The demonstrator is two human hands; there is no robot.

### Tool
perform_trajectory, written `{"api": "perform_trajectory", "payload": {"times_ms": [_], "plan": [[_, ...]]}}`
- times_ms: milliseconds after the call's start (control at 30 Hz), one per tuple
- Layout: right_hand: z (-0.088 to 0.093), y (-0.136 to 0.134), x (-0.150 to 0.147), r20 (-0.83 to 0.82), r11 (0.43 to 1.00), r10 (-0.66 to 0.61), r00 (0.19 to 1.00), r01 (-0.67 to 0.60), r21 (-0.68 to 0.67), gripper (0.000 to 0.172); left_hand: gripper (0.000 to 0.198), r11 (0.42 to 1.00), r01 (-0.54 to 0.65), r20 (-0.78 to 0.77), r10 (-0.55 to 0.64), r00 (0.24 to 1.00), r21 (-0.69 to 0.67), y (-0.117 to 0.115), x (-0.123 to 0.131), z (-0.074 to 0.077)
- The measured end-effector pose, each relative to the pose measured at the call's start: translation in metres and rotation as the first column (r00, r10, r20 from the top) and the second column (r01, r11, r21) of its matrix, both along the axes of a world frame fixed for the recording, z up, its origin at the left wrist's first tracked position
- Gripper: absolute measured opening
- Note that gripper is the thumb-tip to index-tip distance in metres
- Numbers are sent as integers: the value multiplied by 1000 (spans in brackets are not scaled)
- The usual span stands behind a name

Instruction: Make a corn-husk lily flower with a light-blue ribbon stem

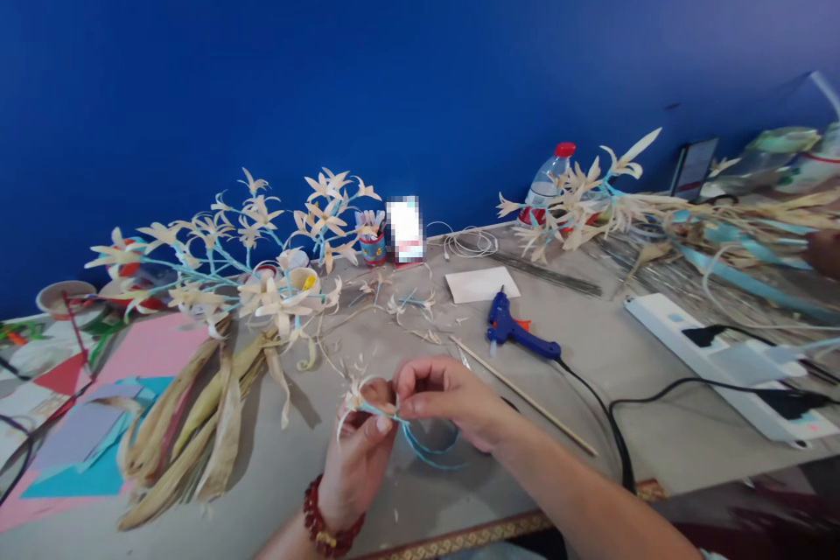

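On your table (656, 446), dried corn husks (220, 433) lie at left, likely for easy reach. Near centre, your left hand (360, 448) pinches tight, your right hand (452, 402) bunched beside it. The glue gun (518, 332) rests farther right, probably clear of both. The left pinch has the husk flower (358, 394), seemingly steadying it; what the right grips I cannot tell. A light-blue strip (423, 456) curls below.

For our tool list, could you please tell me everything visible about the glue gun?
The glue gun, blue and seemingly plastic, lies on its side on the grey tabletop, nozzle toward the wall and overlapping the white card in view, handle rightward. It has an orange trigger, a whitish rear stub and a black cord at the handle's end.
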State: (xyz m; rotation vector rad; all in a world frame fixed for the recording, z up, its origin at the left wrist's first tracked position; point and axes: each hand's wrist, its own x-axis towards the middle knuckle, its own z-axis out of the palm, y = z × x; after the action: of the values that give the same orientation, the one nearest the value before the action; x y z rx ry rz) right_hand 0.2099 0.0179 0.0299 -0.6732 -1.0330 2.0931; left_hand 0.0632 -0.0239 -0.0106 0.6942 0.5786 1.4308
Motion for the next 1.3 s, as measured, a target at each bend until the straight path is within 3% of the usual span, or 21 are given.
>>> {"api": "perform_trajectory", "payload": {"times_ms": [400,733,1000,1100,1300], "plan": [[-7,4,1,-11,1000,20,1000,-20,5,27,13,999,16,76,-13,997,-36,-2,2,1],[-9,3,1,14,1000,3,1000,-3,10,33,12,999,25,53,-24,998,-25,0,3,2],[-11,5,1,42,993,-118,992,118,0,26,10,1000,-11,44,12,999,-28,0,2,2],[-10,6,5,35,983,-170,985,167,72,23,11,1000,-5,33,6,999,-23,1,2,4],[-4,2,11,27,935,-88,996,73,348,25,10,998,-51,-11,51,999,-36,1,1,3]]}}
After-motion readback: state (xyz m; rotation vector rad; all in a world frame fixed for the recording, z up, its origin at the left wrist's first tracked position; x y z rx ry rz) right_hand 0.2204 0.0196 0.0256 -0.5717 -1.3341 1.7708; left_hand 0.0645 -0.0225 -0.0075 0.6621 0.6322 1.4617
